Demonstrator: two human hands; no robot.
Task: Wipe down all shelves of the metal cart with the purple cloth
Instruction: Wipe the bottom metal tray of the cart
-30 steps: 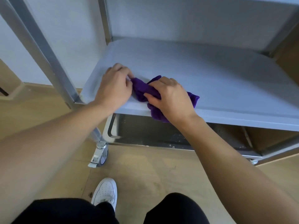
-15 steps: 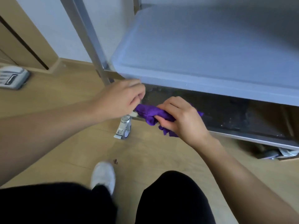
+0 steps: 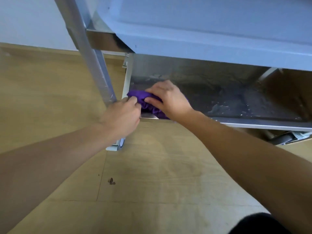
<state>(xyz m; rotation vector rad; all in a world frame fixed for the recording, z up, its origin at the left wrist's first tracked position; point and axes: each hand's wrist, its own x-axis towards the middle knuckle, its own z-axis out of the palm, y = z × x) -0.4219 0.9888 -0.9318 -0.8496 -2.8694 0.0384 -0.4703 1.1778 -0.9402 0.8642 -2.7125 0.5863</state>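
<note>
- Cloth [image 3: 148, 102] hides partly under your right hand [image 3: 168, 98], on the dirty bottom shelf [image 3: 236, 102].
- Your right hand presses it.
- Your left hand [image 3: 123, 115] pinches its edge.

Your right hand [image 3: 166, 98] covers most of the purple cloth [image 3: 143, 98]; your left hand [image 3: 122, 115] hides the bottom shelf's [image 3: 236, 102] near corner and most of the caster [image 3: 119, 144]. The middle shelf [image 3: 202, 31] runs off the frame's top and right edges.
</note>
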